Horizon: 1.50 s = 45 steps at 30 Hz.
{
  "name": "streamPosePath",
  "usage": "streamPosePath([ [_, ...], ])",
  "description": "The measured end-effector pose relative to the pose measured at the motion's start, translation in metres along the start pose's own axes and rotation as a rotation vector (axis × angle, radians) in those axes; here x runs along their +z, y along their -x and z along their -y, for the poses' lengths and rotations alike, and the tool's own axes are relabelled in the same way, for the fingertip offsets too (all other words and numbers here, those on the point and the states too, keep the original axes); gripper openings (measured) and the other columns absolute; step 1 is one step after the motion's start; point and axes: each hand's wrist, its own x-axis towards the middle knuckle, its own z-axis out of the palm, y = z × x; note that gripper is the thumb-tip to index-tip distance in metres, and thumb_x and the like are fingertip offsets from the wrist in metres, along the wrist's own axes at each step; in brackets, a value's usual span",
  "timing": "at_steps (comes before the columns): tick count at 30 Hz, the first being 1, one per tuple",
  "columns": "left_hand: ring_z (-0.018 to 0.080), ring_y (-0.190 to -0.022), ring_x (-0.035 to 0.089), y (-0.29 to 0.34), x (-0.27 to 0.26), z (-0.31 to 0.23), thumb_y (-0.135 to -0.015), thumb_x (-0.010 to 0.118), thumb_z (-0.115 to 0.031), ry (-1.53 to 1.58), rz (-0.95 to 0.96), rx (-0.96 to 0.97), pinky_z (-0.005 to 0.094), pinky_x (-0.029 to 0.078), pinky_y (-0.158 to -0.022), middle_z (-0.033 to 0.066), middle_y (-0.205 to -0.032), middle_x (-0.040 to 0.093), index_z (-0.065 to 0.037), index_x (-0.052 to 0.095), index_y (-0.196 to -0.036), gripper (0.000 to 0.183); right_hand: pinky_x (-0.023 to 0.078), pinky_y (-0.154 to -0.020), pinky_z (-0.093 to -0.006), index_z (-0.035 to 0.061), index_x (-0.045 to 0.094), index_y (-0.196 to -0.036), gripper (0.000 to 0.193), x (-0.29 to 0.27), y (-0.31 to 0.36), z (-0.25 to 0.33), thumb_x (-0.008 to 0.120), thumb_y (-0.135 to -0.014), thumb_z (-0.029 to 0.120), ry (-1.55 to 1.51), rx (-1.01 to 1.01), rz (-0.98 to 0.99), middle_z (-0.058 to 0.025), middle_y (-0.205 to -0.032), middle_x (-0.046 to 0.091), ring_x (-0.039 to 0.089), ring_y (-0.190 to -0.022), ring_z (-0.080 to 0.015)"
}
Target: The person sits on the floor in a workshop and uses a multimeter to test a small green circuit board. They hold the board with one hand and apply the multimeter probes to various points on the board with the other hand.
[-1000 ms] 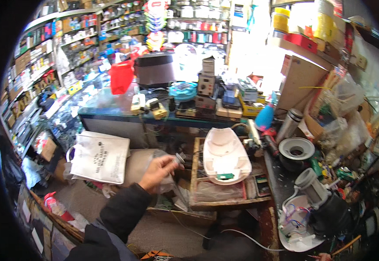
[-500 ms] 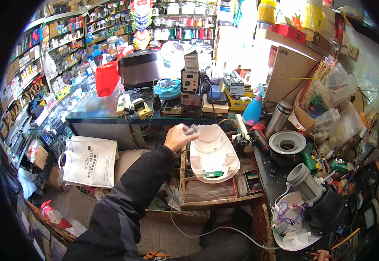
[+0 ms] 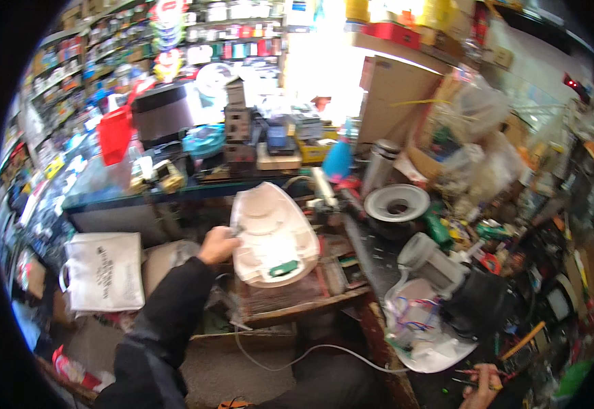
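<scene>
A white plastic housing shell (image 3: pixel 250 255) with a green circuit board (image 3: pixel 284 268) in its near end rests over an open wooden drawer. My left hand (image 3: pixel 218 246) is closed at the shell's left edge. A small grey piece seems to be in its fingertips, but blur hides its shape and whether the fingers touch the shell. At the lower right, my right hand (image 3: pixel 482 388) is closed on a thin red-handled tool (image 3: pixel 468 372), its kind unclear. Beyond that hand lies a white casing (image 3: pixel 440 358) with coloured wires, beside a black and grey motor unit (image 3: pixel 477 300).
A grey cable (image 3: pixel 310 350) loops from the drawer (image 3: pixel 297 315) to the casing. A white ring-shaped part (image 3: pixel 397 203), a steel flask (image 3: pixel 381 165) and a blue spray bottle (image 3: pixel 338 161) stand on the bench. At left is a white bag (image 3: pixel 106 286). Clutter crowds the right side.
The view has swung right, shifting the scene left. My left hand has come nearer along the shell's left edge. More of my right hand and its tool now shows.
</scene>
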Motion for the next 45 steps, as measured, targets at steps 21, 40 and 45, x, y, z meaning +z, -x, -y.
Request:
streamPosePath([
  [21, 0.0154, -0.065, 0.046, 0.208, 0.000, -0.222, -0.094, 0.069, -0.006, -0.023, 0.370, 0.360, 0.0381, 0.047, -0.060, 0.0151, -0.075, 0.052, 0.002, 0.065, -0.105, 0.014, 0.031, -0.045, -0.0181, 0.0110, 0.064, -0.088, 0.036, -0.013, -0.006, -0.018, 0.065, -0.115, 0.035, -0.128, 0.002, 0.013, 0.0038, -0.073, 0.056, 0.051, -0.060, -0.0029],
  [40, 0.0118, -0.071, 0.046, 0.264, 0.025, -0.164, -0.096, 0.068, -0.005, 0.130, 0.274, 0.203, 0.0310, 0.049, -0.066, 0.0095, -0.077, 0.054, 0.001, 0.067, -0.116, 0.021, 0.028, -0.041, -0.0206, 0.0116, 0.060, -0.086, 0.041, -0.009, -0.012, -0.027, 0.061, -0.118, 0.037, -0.123, -0.064, 0.083, 0.0037, -0.068, 0.052, 0.043, -0.049, -0.0025],
  [45, 0.0094, -0.074, 0.046, 0.267, 0.026, -0.162, -0.096, 0.070, -0.004, 0.222, 0.254, 0.190, 0.0294, 0.044, -0.067, 0.0019, -0.080, 0.054, 0.002, 0.066, -0.113, 0.018, 0.030, -0.042, -0.0206, 0.0110, 0.062, -0.088, 0.040, -0.008, -0.013, -0.029, 0.061, -0.118, 0.037, -0.123, -0.052, 0.062, 0.0040, -0.068, 0.052, 0.044, -0.050, -0.0027],
])
